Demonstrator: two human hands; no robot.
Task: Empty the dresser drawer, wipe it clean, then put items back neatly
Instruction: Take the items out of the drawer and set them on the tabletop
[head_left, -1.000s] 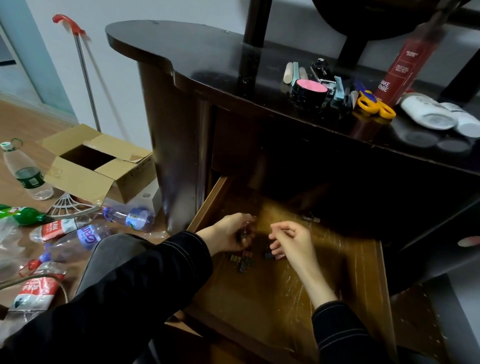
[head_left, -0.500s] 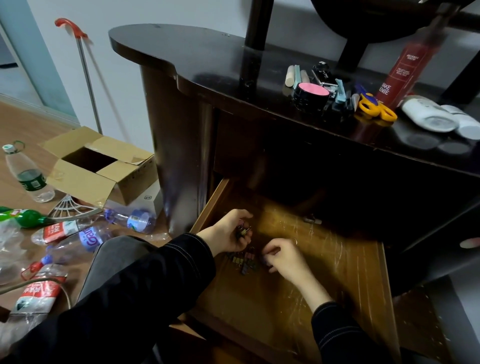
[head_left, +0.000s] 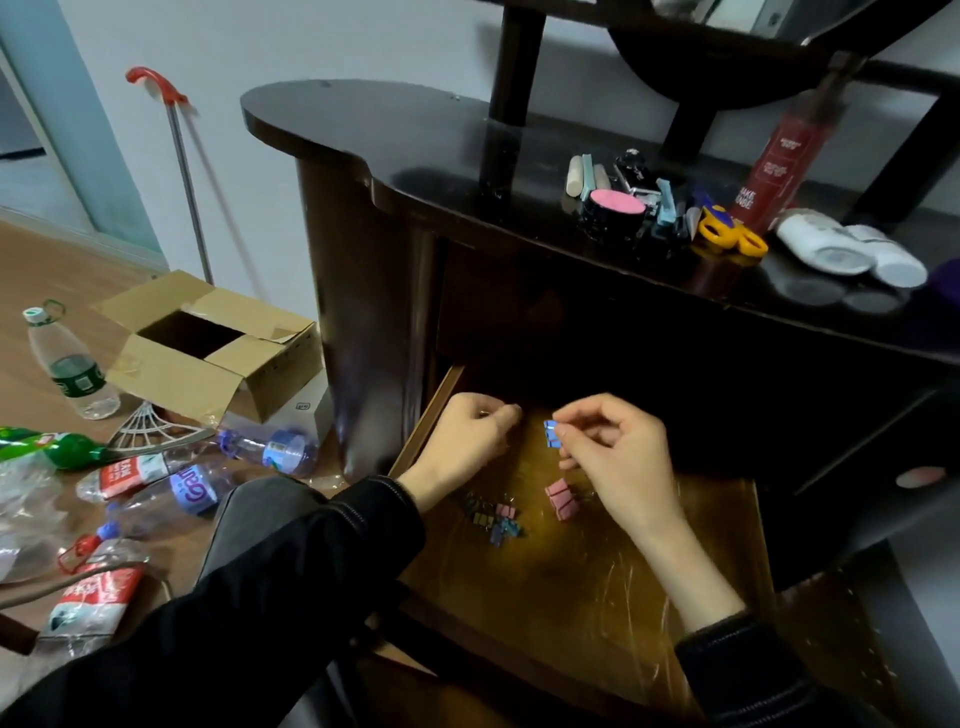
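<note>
Head cam: right hand (head_left: 618, 452) is pinching a blue clip (head_left: 551, 434), emptying the drawer (head_left: 597, 587); left hand (head_left: 467, 436) is curling up, contents unclear tbh.

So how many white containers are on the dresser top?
2. The first container lies right of the yellow scissors; the second container lies beside it, nearer the frame's edge. More may be out of frame.

Plastic bottles (head_left: 195, 491) are being left strewn beside the open cardboard box (head_left: 208, 364); red-handled pole (head_left: 186, 182) being leaned behind it.
</note>
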